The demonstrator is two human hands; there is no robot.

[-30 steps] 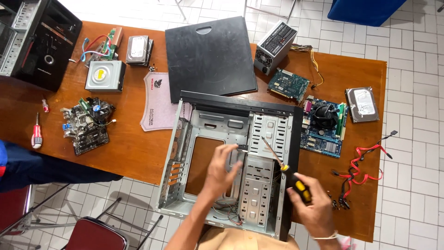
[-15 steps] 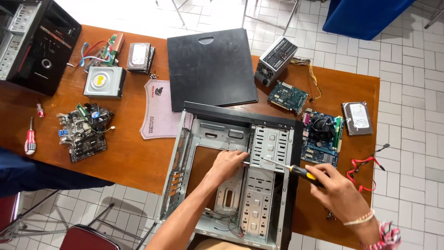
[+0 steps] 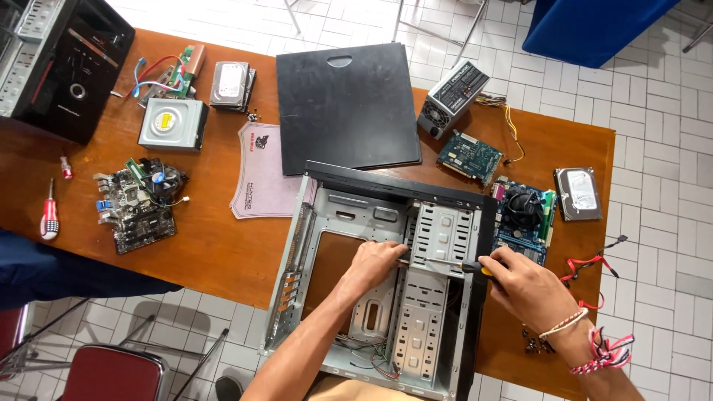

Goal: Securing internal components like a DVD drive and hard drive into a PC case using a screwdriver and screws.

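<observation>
An open, empty computer case [image 3: 349, 223] lies on its side on the wooden table [image 3: 223, 245]. My left hand [image 3: 377, 263] reaches inside it, fingertips at the edge of the metal drive cage [image 3: 438, 238]. My right hand [image 3: 529, 288] grips a yellow-and-black-handled screwdriver [image 3: 453, 264], held level, its shaft pointing left to the spot at my left fingertips. Loose wires [image 3: 368, 355] lie on the case bottom near my forearm.
The black side panel [image 3: 349, 104], a power supply [image 3: 453, 87], an expansion card [image 3: 469, 156], a motherboard with fan [image 3: 523, 215] and a hard drive [image 3: 578, 193] lie beyond and right of the case. At left: another motherboard [image 3: 137, 204], optical drive [image 3: 172, 123], red screwdriver [image 3: 50, 215], black tower [image 3: 59, 59].
My right hand has swung the screwdriver from tilted to level, tip now at the drive cage edge. My left hand has slid up to meet the tip. The view shifted slightly.
</observation>
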